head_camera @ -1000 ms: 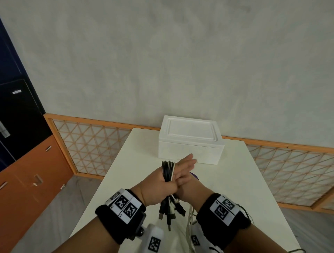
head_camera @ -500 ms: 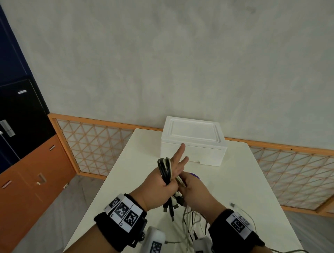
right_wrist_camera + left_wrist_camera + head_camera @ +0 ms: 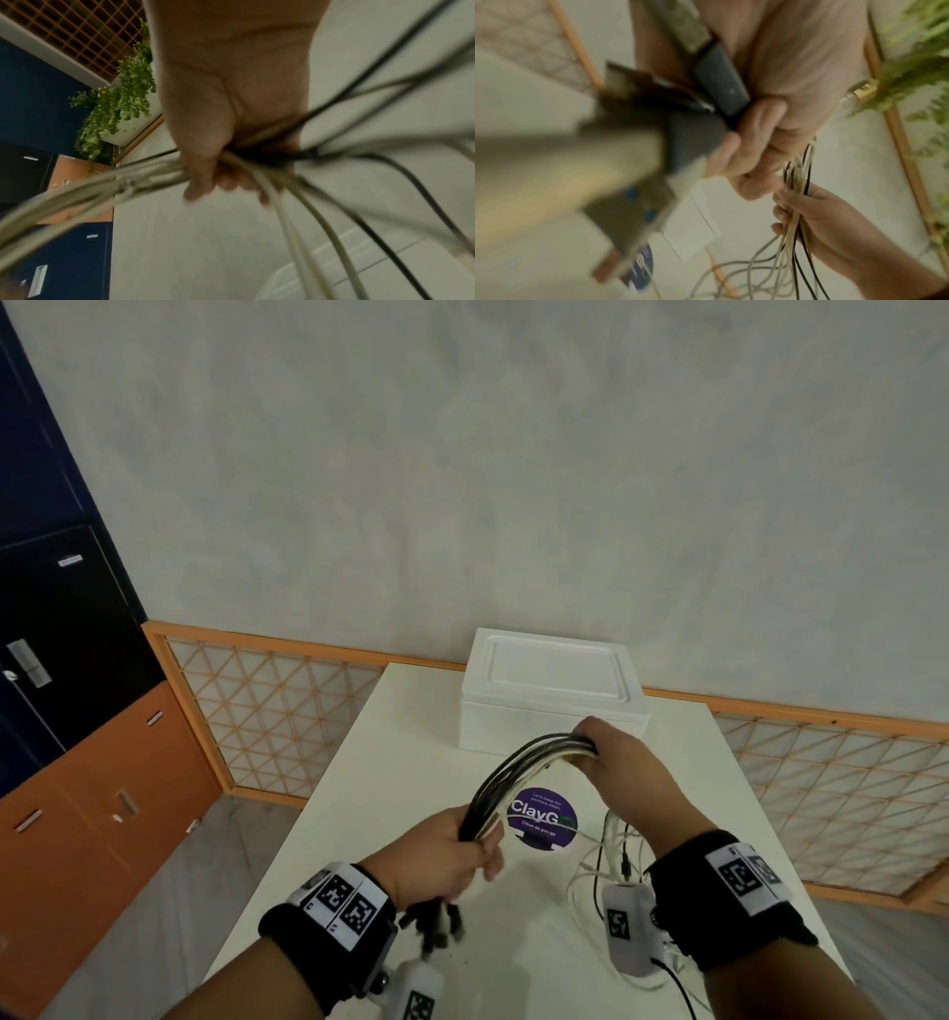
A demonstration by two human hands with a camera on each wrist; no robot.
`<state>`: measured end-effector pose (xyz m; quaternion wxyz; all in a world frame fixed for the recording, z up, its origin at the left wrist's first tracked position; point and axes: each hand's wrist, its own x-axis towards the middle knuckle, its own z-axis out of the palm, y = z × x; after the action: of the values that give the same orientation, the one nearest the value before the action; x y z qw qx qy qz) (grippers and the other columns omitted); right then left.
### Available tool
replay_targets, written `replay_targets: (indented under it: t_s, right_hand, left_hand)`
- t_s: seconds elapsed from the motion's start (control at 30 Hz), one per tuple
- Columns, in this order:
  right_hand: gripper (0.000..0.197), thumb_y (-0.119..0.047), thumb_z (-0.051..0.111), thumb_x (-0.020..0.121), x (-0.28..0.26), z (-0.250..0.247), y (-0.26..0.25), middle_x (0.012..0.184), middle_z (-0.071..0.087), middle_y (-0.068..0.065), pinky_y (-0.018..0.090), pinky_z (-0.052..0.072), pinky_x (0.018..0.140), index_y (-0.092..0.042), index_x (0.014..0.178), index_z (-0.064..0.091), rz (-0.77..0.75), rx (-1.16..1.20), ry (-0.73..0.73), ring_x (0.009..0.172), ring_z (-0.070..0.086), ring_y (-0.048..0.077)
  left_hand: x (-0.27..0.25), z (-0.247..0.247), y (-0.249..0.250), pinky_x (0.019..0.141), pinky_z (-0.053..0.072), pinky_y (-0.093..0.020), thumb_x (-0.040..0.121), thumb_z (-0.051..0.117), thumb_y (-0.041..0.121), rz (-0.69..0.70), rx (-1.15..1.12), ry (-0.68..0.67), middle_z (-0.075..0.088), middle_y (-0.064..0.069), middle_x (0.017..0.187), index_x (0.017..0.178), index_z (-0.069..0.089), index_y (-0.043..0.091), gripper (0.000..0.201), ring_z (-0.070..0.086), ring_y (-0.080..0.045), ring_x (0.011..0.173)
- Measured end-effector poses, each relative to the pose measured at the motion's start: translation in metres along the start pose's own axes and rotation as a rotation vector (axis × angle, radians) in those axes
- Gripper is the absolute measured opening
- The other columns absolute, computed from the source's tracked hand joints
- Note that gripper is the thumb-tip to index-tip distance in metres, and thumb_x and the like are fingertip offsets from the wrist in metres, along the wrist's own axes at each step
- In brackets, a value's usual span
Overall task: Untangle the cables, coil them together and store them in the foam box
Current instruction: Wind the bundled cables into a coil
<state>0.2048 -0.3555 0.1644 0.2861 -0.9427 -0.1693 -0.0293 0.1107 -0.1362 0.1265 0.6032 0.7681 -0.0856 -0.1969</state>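
Observation:
A bundle of black and white cables (image 3: 518, 770) arcs between my two hands above the white table (image 3: 359, 814). My left hand (image 3: 452, 855) grips the bundle's near end, and several plug ends (image 3: 436, 924) hang below its fist. My right hand (image 3: 601, 752) grips the same bundle farther away, just in front of the white foam box (image 3: 552, 693), whose lid is on. Loose cable tails (image 3: 611, 855) trail on the table under the right wrist. The left wrist view is blurred but shows the left hand (image 3: 752, 146) fisted on plugs. The right hand (image 3: 231, 162) clasps the cables (image 3: 295, 203).
A round purple sticker (image 3: 543, 819) lies on the table between the hands. An orange lattice railing (image 3: 287, 711) runs behind the table, with orange and dark cabinets (image 3: 77, 762) at the left. Green plants (image 3: 120, 101) show in the right wrist view.
The hands were together on the bunched cables. Now the right hand has slid along the bundle away from the left, towards the foam box, stretching the cables into an arc.

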Motion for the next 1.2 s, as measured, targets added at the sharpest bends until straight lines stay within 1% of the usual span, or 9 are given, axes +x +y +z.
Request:
replay_targets:
  t_s: [0.07,0.17,0.27,0.37,0.47,0.6,0.83,1.07,1.2]
  right_hand:
    - [0.049,-0.030,0.077,0.073,-0.006,0.001,0.005,0.108,0.057,-0.012,0.019,0.043,0.080,-0.035,0.112,0.048,-0.034,0.059,-0.210,0.101,0.054,0.008]
    - [0.094,-0.037,0.085,0.061,-0.019,0.000,-0.013,0.141,0.031,-0.023,0.017,0.023,0.108,-0.039,0.139,0.032,-0.190,0.194,-0.310,0.130,0.026,-0.006]
    - [0.077,-0.051,0.069,0.078,-0.026,0.017,-0.045,0.140,0.040,-0.016,0.020,0.019,0.112,-0.033,0.143,0.033,-0.345,0.099,-0.409,0.130,0.034,0.000]
    - [0.057,-0.056,0.054,0.086,-0.027,0.038,-0.053,0.110,0.065,-0.007,0.032,0.045,0.095,-0.030,0.135,0.041,-0.267,0.045,-0.538,0.099,0.061,0.010]
    - [0.048,-0.058,0.047,0.089,-0.034,0.051,-0.057,0.087,0.063,-0.005,0.031,0.045,0.073,-0.022,0.121,0.047,-0.229,-0.065,-0.380,0.088,0.062,0.017]
    - [0.048,-0.050,0.034,0.097,-0.037,0.066,-0.068,0.079,0.055,0.004,0.036,0.042,0.073,-0.008,0.090,0.055,-0.171,-0.046,-0.421,0.084,0.058,0.027]
    - [0.033,-0.026,0.030,0.103,-0.037,0.082,-0.079,0.099,0.060,0.013,0.034,0.030,0.054,-0.005,0.103,0.055,-0.319,-0.434,-0.305,0.089,0.059,0.030]
    - [0.042,-0.052,0.039,0.095,-0.027,0.061,-0.034,0.073,0.053,-0.006,0.036,0.043,0.068,-0.014,0.086,0.056,-0.167,0.010,-0.450,0.073,0.054,0.017]
    - [0.042,-0.054,0.033,0.096,-0.025,0.073,-0.025,0.078,0.052,-0.003,0.036,0.043,0.068,-0.017,0.086,0.050,-0.185,-0.309,-0.325,0.080,0.057,0.025]
  left_hand:
    - [0.004,-0.009,-0.001,0.055,0.036,-0.029,0.093,0.043,0.009,-0.025,0.332,0.094,0.058,0.001,0.074,0.078,0.047,0.023,0.021,0.042,-0.010,0.051]
    - [0.004,-0.014,0.006,0.064,0.039,-0.033,0.095,0.040,0.018,-0.007,0.950,0.100,0.060,-0.005,0.086,0.097,0.052,0.022,0.013,0.054,-0.022,0.075]
    - [0.003,-0.005,0.022,0.063,0.042,-0.036,0.094,0.038,0.015,0.096,1.223,0.035,0.061,-0.009,0.097,0.112,0.049,0.019,0.022,0.060,-0.031,0.084]
    - [0.005,-0.010,0.029,0.060,0.038,-0.033,0.094,0.038,0.015,0.125,1.371,0.042,0.061,-0.006,0.096,0.120,0.049,0.017,0.028,0.061,-0.029,0.080]
    - [0.009,-0.022,0.022,0.056,0.036,-0.032,0.092,0.039,0.016,0.093,1.417,0.084,0.048,0.000,0.075,0.114,0.046,0.016,0.023,0.052,-0.026,0.068]
    - [0.017,-0.033,0.007,0.054,0.039,-0.033,0.088,0.041,0.012,-0.041,1.334,0.222,0.045,0.001,0.070,0.111,0.037,0.012,0.023,0.050,-0.025,0.062]
    - [0.033,-0.035,-0.006,0.061,0.035,-0.032,0.089,0.043,0.013,-0.099,1.389,0.221,0.059,-0.011,0.101,0.100,0.050,0.011,0.013,0.059,-0.031,0.085]
    - [0.026,-0.062,-0.003,0.062,0.036,-0.031,0.087,0.041,0.007,-0.096,1.399,0.262,0.053,-0.004,0.088,0.092,0.061,0.015,0.021,0.058,-0.026,0.082]
    - [0.025,-0.061,-0.009,0.064,0.036,-0.030,0.089,0.041,0.008,-0.131,1.359,0.181,0.045,0.002,0.072,0.089,0.060,0.014,0.020,0.052,-0.024,0.077]
